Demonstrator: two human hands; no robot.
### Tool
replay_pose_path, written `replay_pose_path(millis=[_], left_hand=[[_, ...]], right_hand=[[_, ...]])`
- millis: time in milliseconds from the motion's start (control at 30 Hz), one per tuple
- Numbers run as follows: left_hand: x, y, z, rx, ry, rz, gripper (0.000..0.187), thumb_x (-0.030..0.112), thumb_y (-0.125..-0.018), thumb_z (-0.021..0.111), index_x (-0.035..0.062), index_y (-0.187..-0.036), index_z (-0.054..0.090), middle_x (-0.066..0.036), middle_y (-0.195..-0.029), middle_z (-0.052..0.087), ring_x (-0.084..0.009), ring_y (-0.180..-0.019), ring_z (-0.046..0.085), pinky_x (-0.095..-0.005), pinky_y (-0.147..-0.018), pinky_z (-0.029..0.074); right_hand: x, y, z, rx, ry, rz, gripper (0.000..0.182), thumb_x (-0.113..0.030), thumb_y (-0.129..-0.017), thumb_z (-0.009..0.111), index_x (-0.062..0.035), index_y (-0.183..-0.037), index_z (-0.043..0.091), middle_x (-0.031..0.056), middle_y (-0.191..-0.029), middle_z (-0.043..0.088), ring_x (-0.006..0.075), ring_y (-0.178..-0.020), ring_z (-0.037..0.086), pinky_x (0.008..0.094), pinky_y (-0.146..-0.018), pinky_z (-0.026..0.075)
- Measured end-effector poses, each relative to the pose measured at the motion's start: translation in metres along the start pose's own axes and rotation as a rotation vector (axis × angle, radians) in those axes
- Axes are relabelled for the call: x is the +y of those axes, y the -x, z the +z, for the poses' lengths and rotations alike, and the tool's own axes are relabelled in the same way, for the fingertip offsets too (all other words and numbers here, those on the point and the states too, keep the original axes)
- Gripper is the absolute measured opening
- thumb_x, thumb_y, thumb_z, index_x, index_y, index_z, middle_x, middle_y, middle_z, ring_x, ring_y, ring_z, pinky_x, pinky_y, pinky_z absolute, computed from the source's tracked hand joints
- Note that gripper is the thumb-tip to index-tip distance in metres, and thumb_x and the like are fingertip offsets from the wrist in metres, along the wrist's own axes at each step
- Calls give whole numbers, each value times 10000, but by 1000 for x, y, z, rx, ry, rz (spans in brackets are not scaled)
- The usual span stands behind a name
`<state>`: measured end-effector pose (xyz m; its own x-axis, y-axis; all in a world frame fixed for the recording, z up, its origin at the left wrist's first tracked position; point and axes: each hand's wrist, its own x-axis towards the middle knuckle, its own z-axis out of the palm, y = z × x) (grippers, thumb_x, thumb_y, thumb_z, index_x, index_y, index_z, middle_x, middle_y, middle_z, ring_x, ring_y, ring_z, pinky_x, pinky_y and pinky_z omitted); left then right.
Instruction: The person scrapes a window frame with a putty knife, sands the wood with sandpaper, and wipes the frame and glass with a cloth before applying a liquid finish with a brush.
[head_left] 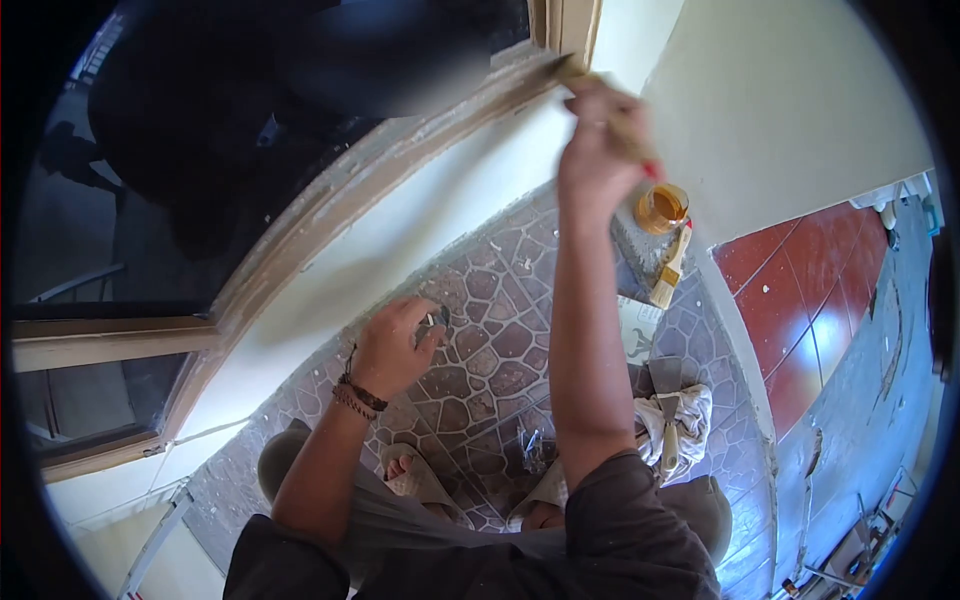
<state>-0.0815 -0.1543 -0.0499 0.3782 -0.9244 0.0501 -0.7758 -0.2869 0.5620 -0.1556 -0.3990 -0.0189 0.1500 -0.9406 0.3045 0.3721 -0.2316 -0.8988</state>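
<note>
My right hand [603, 150] is closed round the handle of a paintbrush [580, 76], blurred by motion, whose dark bristles meet the wooden window frame [400, 155] near its upper corner. A red tip shows at the handle's lower end. Over the stone-patterned floor, my left hand [395, 345] has its fingers curled round a small dark and metallic object that I cannot make out. Right of my right wrist stands an open jar [662, 208] of orange-brown liquid, with a second brush [672, 268] lying beside it.
A putty knife [670, 435] lies on a white cloth [692, 415] to the right of my knees. Clear crumpled plastic [537, 450] is on the floor between my feet. Red tiles [800, 300] and a bluish surface [850, 440] are at the right. Dark glass fills the upper left.
</note>
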Motion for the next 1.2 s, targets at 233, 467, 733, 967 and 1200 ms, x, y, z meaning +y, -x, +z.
replay_pose_path(millis=[233, 467, 733, 967, 1200], left_hand=[[14, -10, -26, 329, 21, 59, 260, -22, -747, 665, -3, -647, 425, -173, -649, 480, -333, -588, 489, -387, -531, 387], [7, -4, -27, 358, 233, -168, 287, -94, -742, 610, 21, -618, 377, -86, -571, 394, -159, -523, 322, -307, -489, 321], [41, -34, -54, 478, -64, 237, 264, 36, -707, 646, 40, -970, 656, -188, -1270, 525, -395, -1240, 475, -504, -1036, 378], [102, -85, -157, 723, -436, 280, 441, 247, -876, 584, 16, -1252, 591, -333, -1513, 246, -500, -1419, 215, -629, -1139, 157], [136, -109, -248, 886, -631, 65, 712, 425, -915, 579, 76, -1493, 356, -346, -1547, 143, -504, -1448, 93, -660, -1131, 12]], right_hand=[[-13, 1, 5, -172, 186, -157, 76, 59, -781, 669, -10, -804, 691, 87, -906, 725, 214, -800, 688, 314, -745, 539], [-67, -29, 2, -450, 330, -192, 147, 20, -751, 681, -56, -867, 728, 129, -875, 711, 296, -824, 672, 364, -748, 537], [-97, -94, 12, -781, 980, -637, 158, -5, -686, 652, -71, -823, 695, 99, -856, 674, 291, -789, 629, 383, -782, 548], [-271, -161, 69, -565, 793, -1097, 170, 15, -688, 660, -48, -846, 670, 115, -899, 658, 295, -860, 642, 383, -768, 555], [-258, -148, 67, -934, 1343, -1292, 153, -105, -779, 632, -92, -914, 704, 142, -1013, 658, 335, -1008, 623, 418, -838, 542]])
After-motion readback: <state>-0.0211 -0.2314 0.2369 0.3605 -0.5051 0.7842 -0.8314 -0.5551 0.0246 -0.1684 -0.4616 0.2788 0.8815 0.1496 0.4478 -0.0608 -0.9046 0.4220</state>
